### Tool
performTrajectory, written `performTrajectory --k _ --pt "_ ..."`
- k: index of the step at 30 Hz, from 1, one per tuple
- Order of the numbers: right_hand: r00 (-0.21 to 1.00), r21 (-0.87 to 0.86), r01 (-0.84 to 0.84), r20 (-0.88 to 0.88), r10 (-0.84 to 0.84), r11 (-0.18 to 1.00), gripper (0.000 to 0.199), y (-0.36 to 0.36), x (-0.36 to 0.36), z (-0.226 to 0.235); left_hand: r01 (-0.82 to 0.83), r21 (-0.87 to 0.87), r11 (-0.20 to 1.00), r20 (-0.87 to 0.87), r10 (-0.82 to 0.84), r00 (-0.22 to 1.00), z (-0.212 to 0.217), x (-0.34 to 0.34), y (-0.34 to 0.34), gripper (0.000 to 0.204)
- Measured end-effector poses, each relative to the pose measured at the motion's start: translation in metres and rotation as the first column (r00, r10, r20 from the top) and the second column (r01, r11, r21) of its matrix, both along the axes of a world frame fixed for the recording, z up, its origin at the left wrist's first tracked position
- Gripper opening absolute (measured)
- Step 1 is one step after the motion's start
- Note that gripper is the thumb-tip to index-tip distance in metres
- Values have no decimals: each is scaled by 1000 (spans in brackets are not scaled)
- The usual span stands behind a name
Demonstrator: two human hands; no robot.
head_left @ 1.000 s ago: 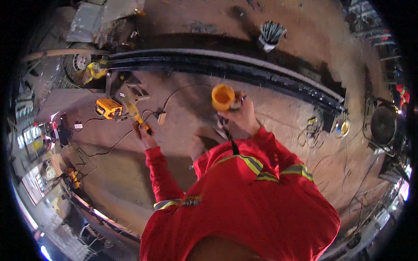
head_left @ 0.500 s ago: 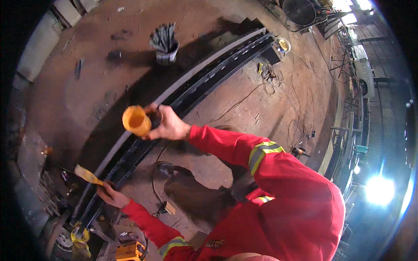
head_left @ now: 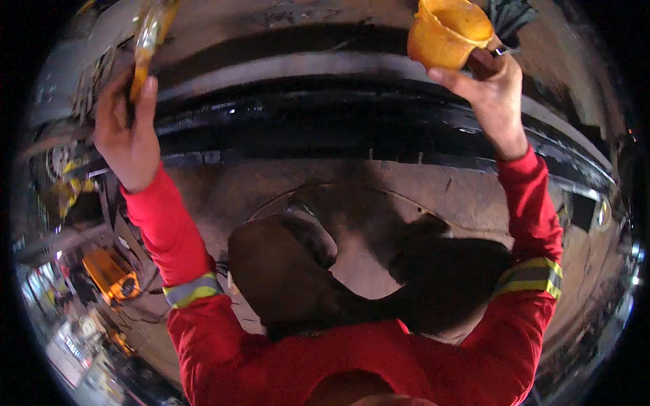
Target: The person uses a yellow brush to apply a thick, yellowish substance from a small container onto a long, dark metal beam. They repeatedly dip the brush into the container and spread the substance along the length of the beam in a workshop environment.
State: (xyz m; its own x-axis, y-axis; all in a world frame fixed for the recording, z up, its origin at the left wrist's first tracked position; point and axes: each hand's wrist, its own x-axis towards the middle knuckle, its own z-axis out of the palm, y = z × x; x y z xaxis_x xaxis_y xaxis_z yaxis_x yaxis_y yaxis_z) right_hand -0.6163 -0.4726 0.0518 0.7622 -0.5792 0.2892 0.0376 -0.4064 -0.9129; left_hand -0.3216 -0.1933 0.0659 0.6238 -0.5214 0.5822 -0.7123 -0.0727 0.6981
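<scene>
My left hand point(head_left: 130, 139) is closed around the thin handle of a paintbrush point(head_left: 152, 34), whose bristle end points up and runs near the top edge. My right hand point(head_left: 500, 101) grips an orange-yellow plastic cup point(head_left: 440, 42) from its right side, thumb beneath it. The cup is tilted, its wide mouth showing; whether anything is in it I cannot tell. Both hands are raised over a long dark steel beam point(head_left: 332, 125) that runs from left to right. Neither the brush nor the cup appears to touch the beam.
An orange box-shaped machine point(head_left: 108, 274) stands on the floor at lower left. Above it is a yellow item point(head_left: 68, 193) by the beam's left end. Dark bundled material point(head_left: 509, 20) shows behind the cup. A thin cable point(head_left: 379, 188) curves over the floor between my legs and the beam.
My view has turned, so the beam now lies across it. The brush and cup stay in my hands, now held wide apart on either side near the top.
</scene>
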Motion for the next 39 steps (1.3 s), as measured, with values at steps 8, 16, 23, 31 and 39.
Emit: performTrajectory --k 8,16,23,31,39 --pt "975 134 -123 -168 145 983 53 78 -40 -70 -43 182 982 406 -35 913 38 -62 29 28" --pt "969 74 -209 -122 217 975 54 76 -50 -69 120 656 745 535 -571 622 125 -128 19 34" --pt "988 -163 -154 -33 151 974 55 67 -54 -77 41 737 675 626 -704 336 89 -156 -40 26" --pt "997 -247 -71 -22 68 966 56 63 -42 -74 269 661 700 487 -673 557 47 -134 -52 19" --pt "996 -235 13 -79 -32 972 54 60 -39 -76 366 535 762 197 -533 823 30 -110 -30 20"
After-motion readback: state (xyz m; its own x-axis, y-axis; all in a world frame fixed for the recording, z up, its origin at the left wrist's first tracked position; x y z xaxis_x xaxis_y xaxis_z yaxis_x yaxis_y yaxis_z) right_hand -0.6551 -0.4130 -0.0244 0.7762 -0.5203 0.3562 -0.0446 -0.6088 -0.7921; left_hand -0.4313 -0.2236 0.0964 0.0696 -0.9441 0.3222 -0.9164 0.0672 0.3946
